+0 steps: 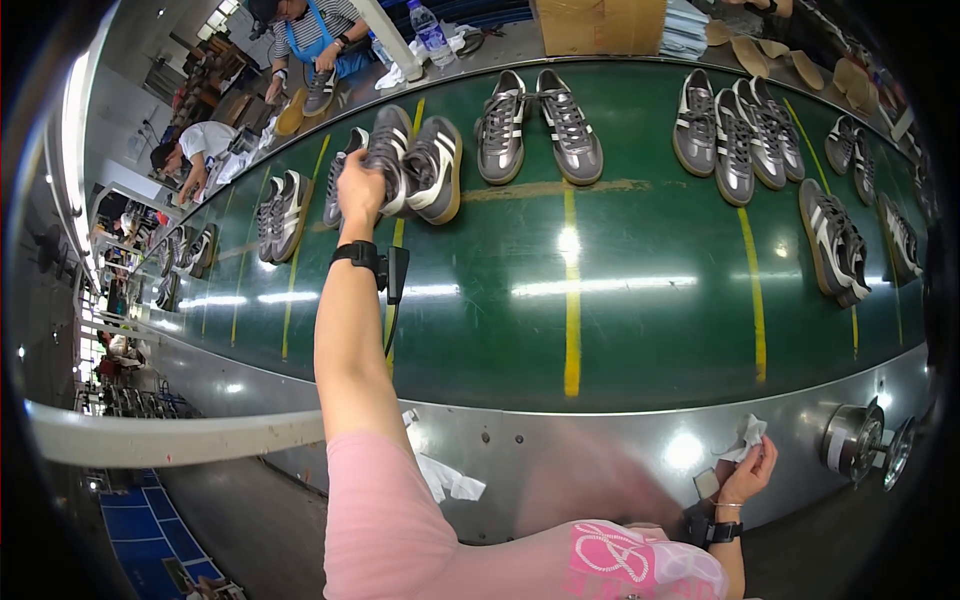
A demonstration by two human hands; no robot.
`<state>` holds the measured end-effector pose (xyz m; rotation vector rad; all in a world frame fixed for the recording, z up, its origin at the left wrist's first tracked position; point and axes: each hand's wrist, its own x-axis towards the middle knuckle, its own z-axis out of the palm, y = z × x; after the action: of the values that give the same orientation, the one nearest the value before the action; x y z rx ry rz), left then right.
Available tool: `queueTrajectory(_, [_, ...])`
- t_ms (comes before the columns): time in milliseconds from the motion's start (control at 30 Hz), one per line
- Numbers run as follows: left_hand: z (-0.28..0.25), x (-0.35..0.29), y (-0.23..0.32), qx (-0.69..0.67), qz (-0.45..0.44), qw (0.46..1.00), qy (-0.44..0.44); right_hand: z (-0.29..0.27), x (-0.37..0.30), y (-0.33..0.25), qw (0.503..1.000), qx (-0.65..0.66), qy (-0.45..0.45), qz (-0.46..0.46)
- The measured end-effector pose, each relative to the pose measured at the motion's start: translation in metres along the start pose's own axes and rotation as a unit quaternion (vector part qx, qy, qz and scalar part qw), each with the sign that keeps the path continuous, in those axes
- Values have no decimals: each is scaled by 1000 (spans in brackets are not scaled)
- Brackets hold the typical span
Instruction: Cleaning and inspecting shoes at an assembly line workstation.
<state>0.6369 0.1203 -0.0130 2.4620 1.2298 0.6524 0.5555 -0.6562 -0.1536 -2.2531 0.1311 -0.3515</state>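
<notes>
My left hand (360, 190) reaches across the green conveyor belt (660, 340), its fingers closed at a grey sneaker (388, 150) with white stripes. A matching sneaker (436, 170) leans against that one, gum sole facing right. Partly behind my hand shows another grey shoe (334, 200). Low at the right, my right hand (750, 475) pinches a crumpled white cloth (748, 438) over the metal edge of the conveyor. Close beside that hand is a small pale block (707, 485).
Other grey sneakers stand on the belt: a pair (535, 125) ahead, several (740, 135) at the right, more at the far left. A metal spool (850, 440) sits on the right front edge. Across the belt are a cardboard box (600, 27) and a person (318, 40) holding a shoe.
</notes>
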Motion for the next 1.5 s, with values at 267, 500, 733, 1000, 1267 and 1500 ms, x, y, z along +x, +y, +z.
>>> queueTrajectory(267, [47, 49, -71, 46, -159, 986, 38, -12, 3, 26, 997, -58, 56, 3])
queueTrajectory(500, [94, 100, -87, 57, -110, 992, 25, -35, 8, 57, 987, -141, 66, -35])
queueTrajectory(733, [91, 158, -129, 109, -5, 993, -48, -37, 16, 67, 987, -147, 54, -16])
queueTrajectory(1000, [27, 87, -103, 133, -55, 983, 116, -33, 21, 74, 993, -115, 37, -9])
queueTrajectory(1267, [-48, -7, -76, 30, 4, 953, 301, -19, 26, 48, 998, -49, 44, -8])
queueTrajectory(1500, [-136, -85, 8, -11, 129, 955, 265, -21, 32, 48, 999, 28, 30, 2])
